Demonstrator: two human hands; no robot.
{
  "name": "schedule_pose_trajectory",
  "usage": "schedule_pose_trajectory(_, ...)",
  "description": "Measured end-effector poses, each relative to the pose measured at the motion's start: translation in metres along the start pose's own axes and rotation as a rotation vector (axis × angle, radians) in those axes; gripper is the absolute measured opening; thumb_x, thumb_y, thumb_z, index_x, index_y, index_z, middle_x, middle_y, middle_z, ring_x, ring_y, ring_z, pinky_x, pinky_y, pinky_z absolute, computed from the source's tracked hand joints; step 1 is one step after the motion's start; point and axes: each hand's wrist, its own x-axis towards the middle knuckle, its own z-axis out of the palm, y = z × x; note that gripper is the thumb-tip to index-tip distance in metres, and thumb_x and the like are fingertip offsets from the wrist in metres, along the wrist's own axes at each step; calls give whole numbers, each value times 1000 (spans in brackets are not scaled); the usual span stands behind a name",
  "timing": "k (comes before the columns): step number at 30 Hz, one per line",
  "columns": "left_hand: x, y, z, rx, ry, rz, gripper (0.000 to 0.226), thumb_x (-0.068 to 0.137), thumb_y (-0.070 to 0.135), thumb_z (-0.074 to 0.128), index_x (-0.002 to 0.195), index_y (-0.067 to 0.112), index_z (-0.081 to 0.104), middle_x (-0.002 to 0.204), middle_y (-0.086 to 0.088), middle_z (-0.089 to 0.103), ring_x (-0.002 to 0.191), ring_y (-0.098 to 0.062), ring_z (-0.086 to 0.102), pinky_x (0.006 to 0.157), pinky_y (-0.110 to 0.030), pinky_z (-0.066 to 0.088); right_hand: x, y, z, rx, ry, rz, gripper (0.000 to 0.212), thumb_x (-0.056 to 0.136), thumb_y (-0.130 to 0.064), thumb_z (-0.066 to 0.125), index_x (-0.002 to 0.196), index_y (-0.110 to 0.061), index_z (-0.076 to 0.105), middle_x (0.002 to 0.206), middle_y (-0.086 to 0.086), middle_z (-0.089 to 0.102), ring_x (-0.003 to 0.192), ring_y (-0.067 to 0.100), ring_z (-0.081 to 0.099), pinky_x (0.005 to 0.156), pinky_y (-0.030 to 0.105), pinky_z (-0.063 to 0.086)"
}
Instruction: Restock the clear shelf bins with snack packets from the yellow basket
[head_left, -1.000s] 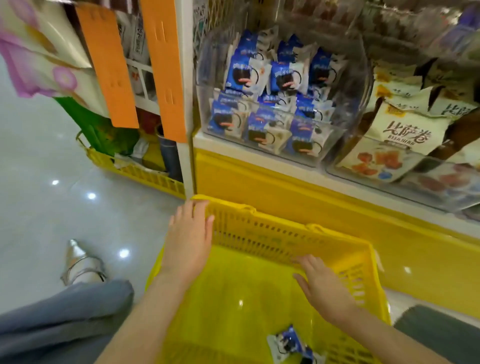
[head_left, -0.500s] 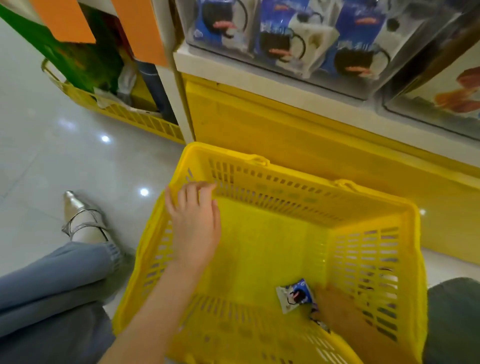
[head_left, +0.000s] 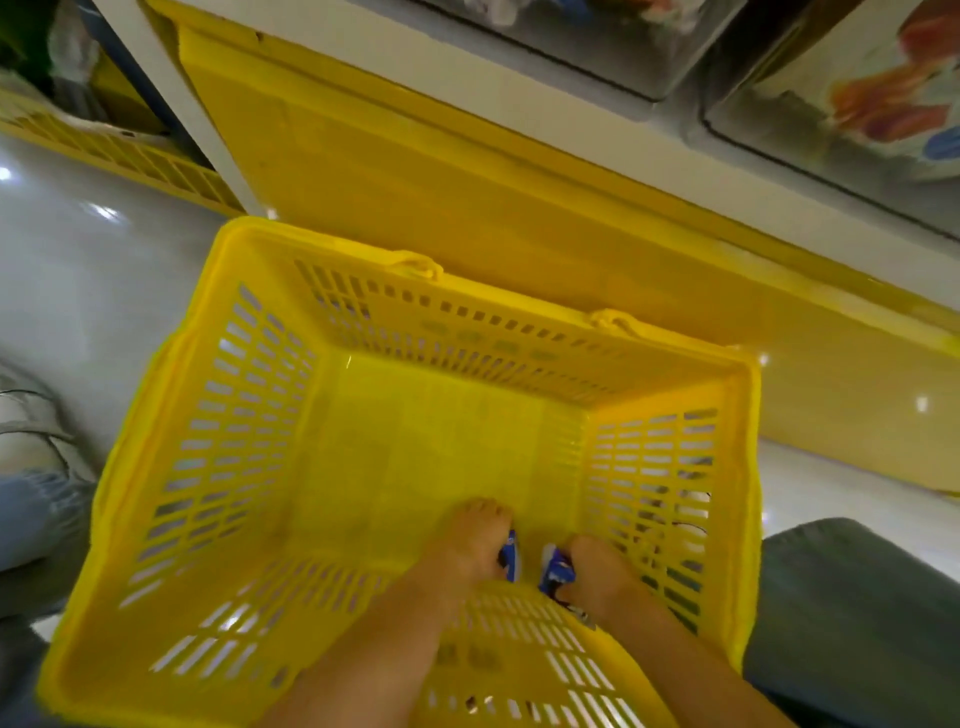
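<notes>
Basket (head_left: 234, 415), left hand (head_left: 467, 545), right hand (head_left: 605, 574), packets (head_left: 557, 569) gripped

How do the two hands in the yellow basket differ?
The left hand lies further forward, hiding most of the left packet; the right hand sits nearer the right wall of the yellow basket, with more of the right packet showing. Both hands curl round blue packets at the basket's near end.

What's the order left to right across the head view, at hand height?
jeans leg → basket left wall → left hand → left packet → right packet → right hand → basket right wall → grey knee. Each hand grips its packet.
</notes>
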Motion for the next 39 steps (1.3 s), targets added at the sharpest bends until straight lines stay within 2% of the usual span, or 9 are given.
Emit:
schedule_pose_trajectory(5, -18, -5, -4, -17, -71, -123, 43, 89, 17, 58, 127, 0, 49, 138, -20, 39, 128, -30, 35, 95, -28, 31, -15, 1, -18, 180, 142, -29, 33, 84, -24, 65, 113, -11, 57, 119, 10, 62, 108, 24, 58, 80, 30, 43)
schedule_pose_trajectory(9, -47, -20, -40, -11, 102, 8, 40, 97, 17, 47, 133, 0, 44, 135, -19, 47, 78, -13, 50, 57, -13, 41, -40, -6, -58, 394, 318, -112, 40, 84, -24, 67, 119, -12, 54, 120, 7, 59, 106, 23, 57, 81, 26, 40)
schedule_pose_trajectory(11, -68, -22, -67, -116, 211, 3, 44, 90, 12, 58, 130, 1, 42, 124, -16, 48, 90, -16, 49, 71, -19, 39, -59, -12, -85, 474, 433, -182, 45, 82, -23, 69, 123, -12, 54, 121, 8, 58, 106, 21, 56, 80, 20, 37)
schedule_pose_trajectory(17, -160, -4, -191, -435, 832, 229, 38, 79, 11, 71, 112, 12, 54, 105, 1, 56, 100, -14, 55, 80, -11, 35, -151, -48, -184, 545, 938, -551, 35, 78, -16, 73, 109, -17, 60, 101, -6, 61, 98, 11, 57, 77, 9, 34)
schedule_pose_trajectory(21, -237, 12, -279, -301, 1299, 345, 37, 77, 18, 72, 108, 24, 53, 92, 17, 45, 83, 8, 45, 77, 3, 30, -224, -79, -249, 579, 1249, -782, 37, 81, -18, 70, 97, -39, 44, 93, -29, 49, 87, -20, 47, 75, -8, 30)
schedule_pose_trajectory(24, -271, 14, -336, -187, 1485, 366, 39, 77, 17, 72, 113, 16, 55, 100, 8, 43, 88, 3, 42, 79, -4, 31, -251, -100, -299, 564, 1398, -852, 31, 84, -20, 67, 108, -29, 49, 98, -18, 53, 91, -11, 47, 77, -7, 30)
schedule_pose_trajectory(31, -268, 8, -423, -84, 1343, 206, 42, 81, 24, 70, 119, 13, 56, 116, -8, 59, 104, -23, 54, 87, -31, 41, -224, -136, -408, 426, 1374, -507, 41, 89, -19, 62, 127, -11, 49, 127, 11, 55, 117, 27, 51, 90, 30, 39)
schedule_pose_trajectory(36, -260, -1, -451, 68, 1298, 166, 33, 82, 25, 68, 112, 22, 56, 114, -4, 61, 106, -24, 54, 98, -41, 38, -196, -145, -441, 313, 1242, -421, 39, 90, -17, 61, 126, -8, 48, 121, 16, 59, 108, 30, 57, 77, 33, 42)
schedule_pose_trajectory(39, -251, -11, -459, 203, 1115, -7, 32, 85, 24, 64, 116, 25, 54, 121, -6, 56, 114, -27, 46, 104, -41, 24, -186, -150, -451, 264, 1068, -421, 38, 89, -15, 63, 124, -7, 50, 126, 16, 55, 115, 29, 53, 90, 36, 43)
